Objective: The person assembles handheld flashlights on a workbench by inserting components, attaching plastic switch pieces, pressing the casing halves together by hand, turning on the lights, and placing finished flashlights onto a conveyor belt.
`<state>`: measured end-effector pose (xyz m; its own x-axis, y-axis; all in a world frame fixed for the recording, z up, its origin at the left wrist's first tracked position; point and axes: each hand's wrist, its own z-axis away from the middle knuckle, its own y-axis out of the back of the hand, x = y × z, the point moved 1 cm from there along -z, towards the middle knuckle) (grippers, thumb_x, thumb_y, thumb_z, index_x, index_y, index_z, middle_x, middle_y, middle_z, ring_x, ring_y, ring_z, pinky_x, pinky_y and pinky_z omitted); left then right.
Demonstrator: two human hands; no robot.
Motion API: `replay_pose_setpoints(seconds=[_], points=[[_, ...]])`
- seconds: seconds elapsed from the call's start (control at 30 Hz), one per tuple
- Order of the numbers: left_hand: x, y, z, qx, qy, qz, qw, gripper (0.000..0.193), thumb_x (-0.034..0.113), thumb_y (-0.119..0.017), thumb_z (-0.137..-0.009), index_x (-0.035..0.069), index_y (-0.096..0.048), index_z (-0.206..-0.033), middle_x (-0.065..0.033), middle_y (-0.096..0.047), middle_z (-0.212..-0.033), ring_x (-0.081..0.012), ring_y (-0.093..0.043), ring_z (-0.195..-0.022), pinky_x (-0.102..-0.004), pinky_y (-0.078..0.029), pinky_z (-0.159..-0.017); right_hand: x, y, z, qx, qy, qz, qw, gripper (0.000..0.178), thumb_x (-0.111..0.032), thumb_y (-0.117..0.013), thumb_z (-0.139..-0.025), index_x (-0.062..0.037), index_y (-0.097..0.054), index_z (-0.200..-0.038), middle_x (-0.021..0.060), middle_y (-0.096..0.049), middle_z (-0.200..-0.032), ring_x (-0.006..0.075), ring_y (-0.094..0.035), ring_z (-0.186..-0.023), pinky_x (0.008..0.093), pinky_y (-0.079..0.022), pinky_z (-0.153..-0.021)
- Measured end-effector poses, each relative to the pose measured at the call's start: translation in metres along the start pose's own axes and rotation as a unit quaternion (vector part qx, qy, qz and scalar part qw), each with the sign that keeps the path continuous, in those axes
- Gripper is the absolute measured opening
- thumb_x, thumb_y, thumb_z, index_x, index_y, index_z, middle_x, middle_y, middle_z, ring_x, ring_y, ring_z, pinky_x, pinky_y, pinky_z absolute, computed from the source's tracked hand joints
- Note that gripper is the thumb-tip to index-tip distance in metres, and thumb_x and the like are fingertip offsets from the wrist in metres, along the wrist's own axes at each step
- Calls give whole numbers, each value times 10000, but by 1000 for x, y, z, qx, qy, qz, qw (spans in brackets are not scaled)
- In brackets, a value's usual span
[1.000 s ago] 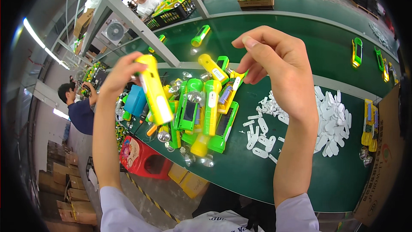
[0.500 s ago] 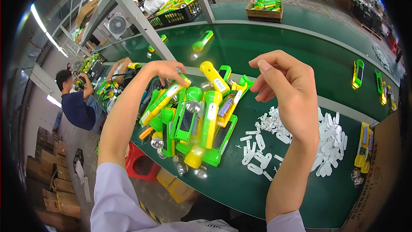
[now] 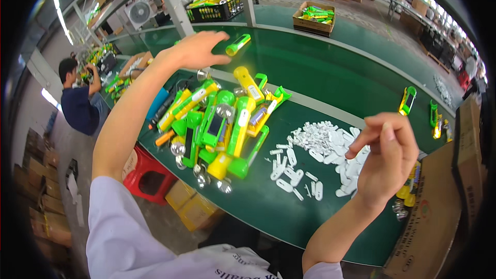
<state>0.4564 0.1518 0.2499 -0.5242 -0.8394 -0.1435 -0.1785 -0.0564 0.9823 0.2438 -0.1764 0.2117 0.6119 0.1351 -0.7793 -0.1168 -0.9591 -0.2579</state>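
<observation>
My left hand (image 3: pixel 199 50) is stretched over the far edge of the table, fingers apart and holding nothing. Just beyond its fingertips, a green-and-yellow flashlight (image 3: pixel 238 45) lies on the green belt (image 3: pixel 310 57). Below that hand is a heap of green-and-yellow flashlights (image 3: pixel 242 124), some with casings open and silver reflectors (image 3: pixel 224 186) hanging out on the near side. My right hand (image 3: pixel 385 157) hovers with loosely bent fingers and nothing visible in them. Under and beside it is a pile of small white plastic pieces (image 3: pixel 323 144), partly hidden by the hand.
Cardboard boxes (image 3: pixel 429 206) stand at the right end of the table. More flashlights (image 3: pixel 408 101) lie on the belt at right. Across it are an open carton (image 3: pixel 313 27) and a person beside a black crate (image 3: pixel 217 13). A red stool (image 3: pixel 147 175) stands below left.
My left hand has left the flashlight heap and moved up and away toward the belt. My right hand has moved right and lower, beside the white pieces. The view has shifted slightly.
</observation>
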Motion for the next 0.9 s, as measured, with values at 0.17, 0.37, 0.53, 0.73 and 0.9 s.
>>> replay_pose_setpoints(seconds=[0.17,0.37,0.53,0.73,0.9], points=[[75,21,123,229,-31,68,971,562,248,-696,-855,55,-490,-1340,-164,-576,-1271,-361,-531,-1185,-437,-407,-1031,8,55,75,77,-134,194,969,190,-122,-567,-943,41,-624,-863,49,-568,-601,109,-535,-521,237,-412,-512],[158,-141,274,424,266,250,829,177,10,-611,-877,-34,-574,-1045,-197,-602,-974,-374,-579,-904,-422,-473,-775,8,138,206,168,-307,364,863,141,-102,-587,-917,-17,-647,-821,8,-554,-585,63,-520,-517,222,-409,-474],[288,-140,275,302,16,398,866,244,63,-673,-789,22,-601,-1019,-162,-620,-1006,-350,-596,-896,-441,-465,-800,29,146,244,192,-255,531,785,228,-215,-636,-905,-16,-634,-794,115,-592,-607,205,-560,-549,353,-446,-583],[368,-115,185,59,-349,304,884,201,279,-666,-831,87,-630,-883,-102,-668,-885,-314,-643,-842,-446,-484,-740,16,168,254,213,-235,592,741,261,-264,-645,-897,-38,-628,-767,113,-594,-605,293,-580,-562,391,-443,-579],[392,-106,34,27,-168,392,904,291,349,-613,-871,65,-680,-877,-183,-688,-806,-371,-667,-801,-492,-513,-715,-2,175,258,156,-240,691,664,281,-283,-642,-872,-55,-598,-712,129,-614,-621,348,-621,-616,437,-466,-596]])
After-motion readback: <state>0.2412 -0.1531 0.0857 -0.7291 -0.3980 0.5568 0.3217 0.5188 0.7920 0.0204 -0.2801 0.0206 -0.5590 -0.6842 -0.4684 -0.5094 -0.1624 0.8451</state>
